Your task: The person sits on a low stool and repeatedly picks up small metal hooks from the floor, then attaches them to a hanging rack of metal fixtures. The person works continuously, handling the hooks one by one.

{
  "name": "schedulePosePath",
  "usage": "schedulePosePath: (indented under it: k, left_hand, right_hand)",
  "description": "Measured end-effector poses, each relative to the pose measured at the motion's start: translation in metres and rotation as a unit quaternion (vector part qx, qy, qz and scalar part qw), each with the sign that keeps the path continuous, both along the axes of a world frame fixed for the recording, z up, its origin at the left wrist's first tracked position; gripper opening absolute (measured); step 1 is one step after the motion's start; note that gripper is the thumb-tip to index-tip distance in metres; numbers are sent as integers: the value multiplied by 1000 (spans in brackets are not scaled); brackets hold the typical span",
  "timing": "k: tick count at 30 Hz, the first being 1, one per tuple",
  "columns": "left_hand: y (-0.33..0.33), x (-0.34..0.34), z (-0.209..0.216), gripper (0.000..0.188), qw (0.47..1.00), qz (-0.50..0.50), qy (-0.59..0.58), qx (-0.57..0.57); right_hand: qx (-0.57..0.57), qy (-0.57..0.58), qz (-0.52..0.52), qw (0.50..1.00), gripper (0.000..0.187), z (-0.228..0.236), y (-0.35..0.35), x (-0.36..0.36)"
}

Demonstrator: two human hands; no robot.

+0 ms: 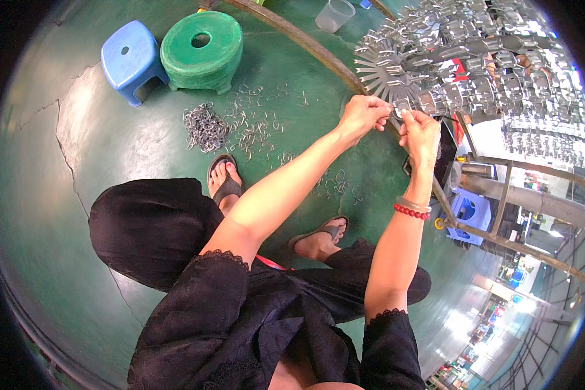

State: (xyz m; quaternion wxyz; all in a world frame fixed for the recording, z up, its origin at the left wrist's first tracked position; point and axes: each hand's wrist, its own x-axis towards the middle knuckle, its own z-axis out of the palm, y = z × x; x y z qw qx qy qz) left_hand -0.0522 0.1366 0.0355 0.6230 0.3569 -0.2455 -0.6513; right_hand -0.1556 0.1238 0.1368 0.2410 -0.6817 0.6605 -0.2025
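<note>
My left hand [366, 118] is raised at the rack, its fingertips pinched together. Whatever lies between them is too small to make out. Close beside it, my right hand [420, 135] pinches a small shiny metal piece [402, 106] between thumb and fingers. Right behind both hands hang many shiny metal parts [494, 81] in dense rows, with a fan of flat blades [387, 71] at their near left end. Red beads and a pale bangle circle my right wrist.
A heap of small wire hooks [205, 127] lies on the green floor, with loose ones [253, 127] scattered towards my feet. A blue stool [129, 52] and a green stool [201, 49] stand at the far left. Wooden poles [305, 42] frame the rack; beneath is another blue stool [469, 214].
</note>
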Motion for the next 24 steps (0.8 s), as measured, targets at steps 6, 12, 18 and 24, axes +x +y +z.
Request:
schedulePosePath:
  k: [6, 12, 18, 24]
  left_hand:
    - [-5, 2, 10, 16, 997, -60, -54, -15]
    - [-8, 3, 0, 16, 984, -110, -130, -56]
    - [-7, 10, -3, 15, 967, -141, -189, -98]
    - [-17, 17, -11, 14, 957, -170, -198, -128]
  right_hand:
    - [-4, -49, 1, 999, 21, -8, -3, -16]
    - [-12, -77, 8, 997, 21, -12, -1, -30]
    - [-65, -23, 69, 995, 28, -6, 2, -27]
    - [27, 37, 87, 995, 27, 10, -9, -20]
